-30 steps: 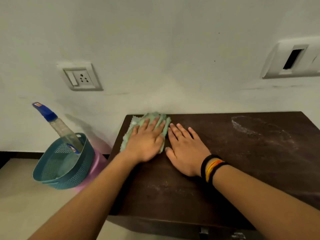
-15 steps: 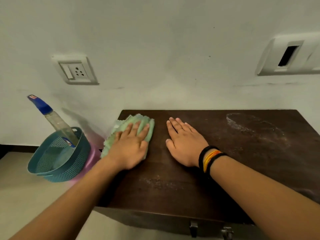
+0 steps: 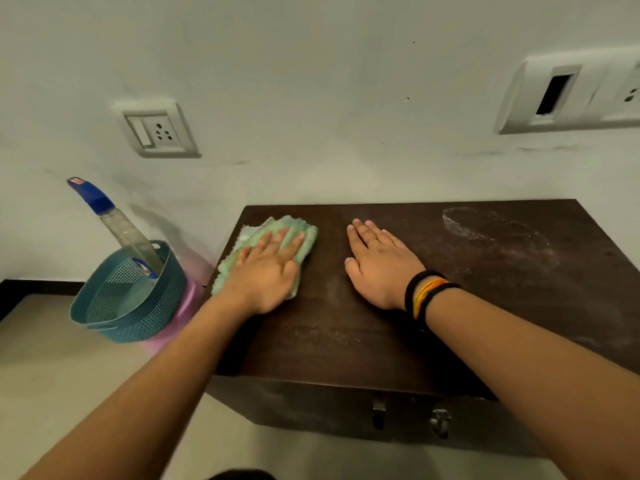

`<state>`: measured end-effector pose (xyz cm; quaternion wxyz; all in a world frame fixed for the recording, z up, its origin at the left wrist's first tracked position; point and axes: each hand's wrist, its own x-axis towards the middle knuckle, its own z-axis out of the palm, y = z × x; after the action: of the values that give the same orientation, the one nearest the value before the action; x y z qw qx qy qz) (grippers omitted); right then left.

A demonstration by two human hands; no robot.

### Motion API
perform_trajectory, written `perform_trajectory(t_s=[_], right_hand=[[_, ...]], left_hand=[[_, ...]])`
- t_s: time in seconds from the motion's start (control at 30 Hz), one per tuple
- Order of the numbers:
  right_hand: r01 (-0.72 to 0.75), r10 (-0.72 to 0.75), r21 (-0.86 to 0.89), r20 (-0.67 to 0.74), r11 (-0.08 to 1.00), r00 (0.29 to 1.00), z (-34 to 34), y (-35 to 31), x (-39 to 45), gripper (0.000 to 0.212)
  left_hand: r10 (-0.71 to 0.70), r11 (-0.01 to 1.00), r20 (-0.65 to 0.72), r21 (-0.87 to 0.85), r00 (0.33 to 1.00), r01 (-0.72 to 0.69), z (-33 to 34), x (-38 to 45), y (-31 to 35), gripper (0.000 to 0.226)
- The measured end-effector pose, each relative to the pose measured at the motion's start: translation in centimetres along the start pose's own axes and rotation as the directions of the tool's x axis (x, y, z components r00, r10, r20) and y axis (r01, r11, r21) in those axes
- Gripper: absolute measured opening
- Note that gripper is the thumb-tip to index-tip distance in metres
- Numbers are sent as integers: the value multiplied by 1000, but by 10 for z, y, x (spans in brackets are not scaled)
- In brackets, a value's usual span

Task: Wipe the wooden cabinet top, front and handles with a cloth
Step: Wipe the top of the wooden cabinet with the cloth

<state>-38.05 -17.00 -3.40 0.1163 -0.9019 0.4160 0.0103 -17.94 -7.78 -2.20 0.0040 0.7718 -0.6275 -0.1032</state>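
Note:
A dark wooden cabinet (image 3: pixel 467 306) stands against the white wall, its top dusty with a pale smear at the back right. My left hand (image 3: pixel 266 271) presses flat on a light green cloth (image 3: pixel 304 237) at the top's back left corner; the cloth's left edge hangs over the cabinet's side. My right hand (image 3: pixel 379 263) lies flat and empty on the top beside it, fingers together, with black and orange bands on the wrist. Two small metal handles (image 3: pixel 379 412) show on the front face below.
A teal mesh basket (image 3: pixel 104 306) holding a clear spray bottle (image 3: pixel 119 225) with a blue cap sits on a pink stool left of the cabinet. Wall sockets (image 3: pixel 157 131) and a switch plate (image 3: pixel 568 95) are above. Pale floor lies in front.
My left hand slid the cloth left, away from my right hand, to the top's left edge. My right hand stayed put. The view pulled back, showing more of the front.

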Motion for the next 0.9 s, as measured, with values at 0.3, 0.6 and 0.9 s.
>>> perform_trajectory(t_s=[0.3,0.6,0.9], right_hand=[[15,-15,2,-24,1000,1000,3,7,-27,64],[5,-5,3,-36,1000,999,6,18,-59,65],[46,-45,-42,5,998,999,7,15,-76,64]], left_hand=[[-41,999,-39,12,998,41,7,-31,14,62],[-36,999,-40,29,999,37,13,-38,44,63],[20,998,9,62,1000,-20,14,-33,72,62]])
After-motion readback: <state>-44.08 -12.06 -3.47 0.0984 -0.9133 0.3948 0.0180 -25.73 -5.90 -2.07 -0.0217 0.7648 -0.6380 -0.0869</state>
